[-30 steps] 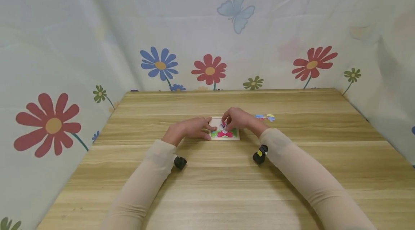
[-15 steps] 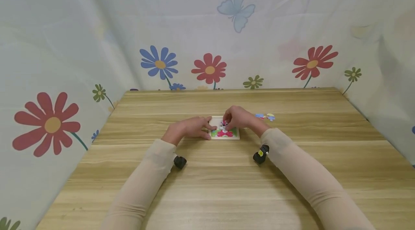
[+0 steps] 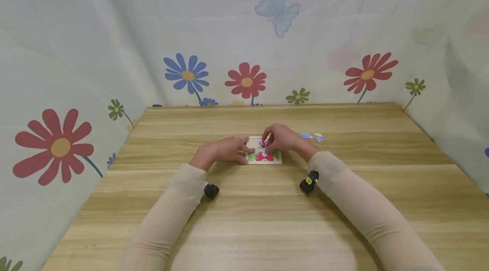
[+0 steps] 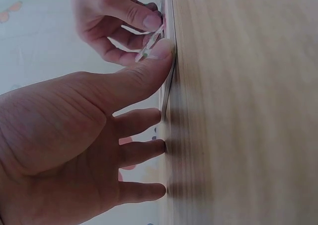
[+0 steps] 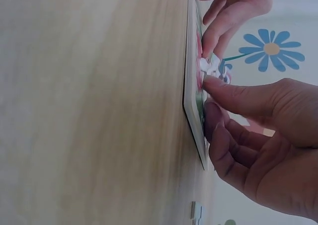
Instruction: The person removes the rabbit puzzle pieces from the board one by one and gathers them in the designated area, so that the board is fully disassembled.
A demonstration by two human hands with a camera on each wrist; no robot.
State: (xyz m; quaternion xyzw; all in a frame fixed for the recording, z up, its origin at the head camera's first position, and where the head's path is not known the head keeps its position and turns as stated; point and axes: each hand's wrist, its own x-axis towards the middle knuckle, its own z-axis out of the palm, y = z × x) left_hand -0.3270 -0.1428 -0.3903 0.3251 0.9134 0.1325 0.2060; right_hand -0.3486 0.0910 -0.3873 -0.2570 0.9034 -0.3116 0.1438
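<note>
A small framed jigsaw puzzle (image 3: 263, 162) lies flat on the table, its lower part filled with green and pink-red picture pieces. My right hand (image 3: 284, 137) pinches a puzzle piece (image 5: 212, 65) with a cartoon animal face between thumb and fingers, tilted up over the board. At the board's left side rests my left hand (image 3: 228, 150). In the left wrist view its thumb (image 4: 161, 48) presses the near edge, and its other fingers stretch out with their tips down at the board and table. My right fingers partly hide the board's upper right.
Loose blue and yellow puzzle pieces (image 3: 312, 136) lie on the wooden table (image 3: 252, 220) to the right of the board. A flower-printed cloth (image 3: 214, 29) hangs behind and on both sides. A small black camera sits on each wrist.
The right hand shifts very slightly at the board, and more of the face on the piece shows. The left hand stays in place.
</note>
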